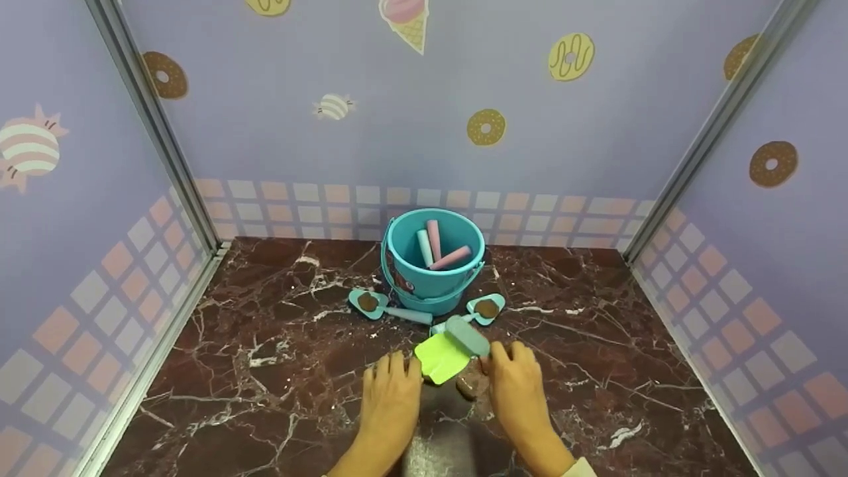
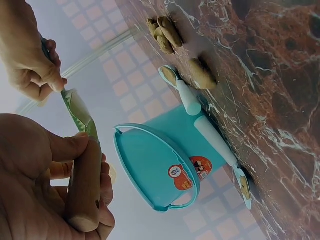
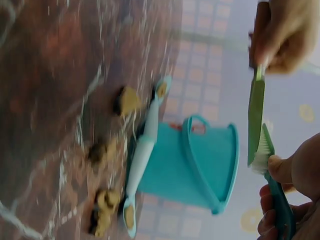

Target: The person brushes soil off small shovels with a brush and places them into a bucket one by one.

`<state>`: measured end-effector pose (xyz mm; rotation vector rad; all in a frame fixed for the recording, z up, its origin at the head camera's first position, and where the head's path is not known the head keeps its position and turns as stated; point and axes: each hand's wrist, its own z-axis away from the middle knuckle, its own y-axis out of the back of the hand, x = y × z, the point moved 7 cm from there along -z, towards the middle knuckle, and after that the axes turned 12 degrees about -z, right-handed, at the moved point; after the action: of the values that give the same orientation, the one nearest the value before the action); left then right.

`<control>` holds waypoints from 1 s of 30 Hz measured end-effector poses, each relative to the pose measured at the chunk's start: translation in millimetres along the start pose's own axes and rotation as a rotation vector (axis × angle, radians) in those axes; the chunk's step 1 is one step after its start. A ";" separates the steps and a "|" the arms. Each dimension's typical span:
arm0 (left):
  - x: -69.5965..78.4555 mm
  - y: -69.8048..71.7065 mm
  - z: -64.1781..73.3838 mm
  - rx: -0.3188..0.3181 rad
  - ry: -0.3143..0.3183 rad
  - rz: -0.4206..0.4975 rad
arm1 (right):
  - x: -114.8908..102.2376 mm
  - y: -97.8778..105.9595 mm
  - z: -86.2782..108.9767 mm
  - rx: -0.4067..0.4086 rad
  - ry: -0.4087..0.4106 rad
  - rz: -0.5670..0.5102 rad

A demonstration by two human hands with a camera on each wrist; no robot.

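Observation:
My left hand (image 1: 391,391) grips the brown wooden handle (image 2: 85,187) of a small hand shovel with a lime-green blade (image 1: 440,359). A teal brush (image 3: 279,200) with white bristles (image 3: 261,156) is held in my right hand (image 1: 520,387), the thumb pressed along its back. In the right wrist view the bristles meet the end of the green blade (image 3: 256,112). Both tools are raised off the tabletop, in front of a turquoise bucket (image 1: 430,298). Below them lie several brown clay-like lumps (image 2: 202,73), partly hidden in the head view.
Pink and white handles (image 1: 452,258) stick up inside the bucket. Two toy scoops with brown material lie at its foot, a left scoop (image 1: 368,303) and a right scoop (image 1: 487,309). Patterned walls (image 1: 424,152) enclose the dark red marble tabletop (image 1: 278,397) on three sides.

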<state>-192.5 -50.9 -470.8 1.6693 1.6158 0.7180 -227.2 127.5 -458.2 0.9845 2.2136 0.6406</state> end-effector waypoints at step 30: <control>-2.9 -3.3 -1.6 0.052 0.004 -0.006 | 16.5 8.7 -2.2 0.023 -0.015 -0.029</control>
<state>-196.0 -53.7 -472.2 1.7004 1.6544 0.6820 -233.3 145.2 -456.7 0.9635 2.2228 0.5941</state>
